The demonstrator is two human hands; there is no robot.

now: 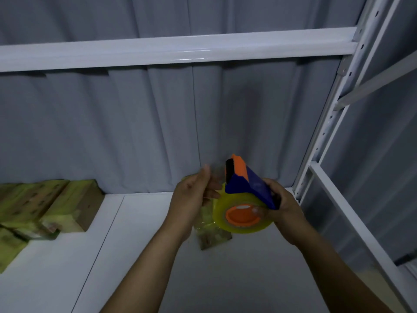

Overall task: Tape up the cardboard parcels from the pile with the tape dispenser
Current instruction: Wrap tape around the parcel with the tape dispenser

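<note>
Your two bare arms reach up from the bottom of the view over a white shelf (135, 256). Your right hand (282, 208) is wrapped around the tape dispenser (250, 188), with the fingers curled tight on its blue handle part. One fingertip presses on the side of the yellow tape roll (239, 215), near the orange ring in the middle. The dispenser is tipped, so its orange and black end points up and away from you, above your hand.

Your left hand (194, 195) is just beside the dispenser, on its left. The fingers are close together and pointing up, and they seem to pinch a thin clear strip of tape (214, 177) pulled from the roll. The strip is see-through and blurry, so you cannot be sure where it ends.

Under your hands, a small parcel (212, 236) lies on the shelf. It looks shiny, as if it has tape on it. Your hands and the roll hide most of it, and neither hand touches it.

Far to the left, a pile of parcels (45, 208) sits on the same shelf, well apart from your hands. They look yellow-green and shiny too.

Behind everything hangs a grey curtain (135, 132), with a white shelf beam (176, 50) crossing it. A white metal post (327, 123) stands at the right.
</note>
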